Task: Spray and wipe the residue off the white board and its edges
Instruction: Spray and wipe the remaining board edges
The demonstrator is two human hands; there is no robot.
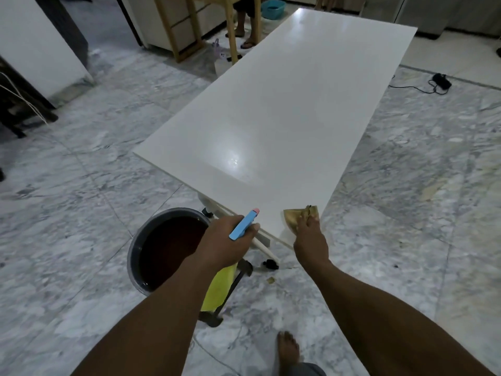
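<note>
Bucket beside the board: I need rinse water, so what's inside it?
Dark reddish-brown liquid sits in the grey bucket. The left hand and forearm cover its right side; the bottom is not visible.

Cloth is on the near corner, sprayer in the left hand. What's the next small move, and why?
Probably sweep the cloth, which the right hand holds on the white board's near corner, up toward the glistening wet patch. That spray looks unwiped, and the left hand holds the spray bottle at the near edge, out of the cloth's path.
</note>
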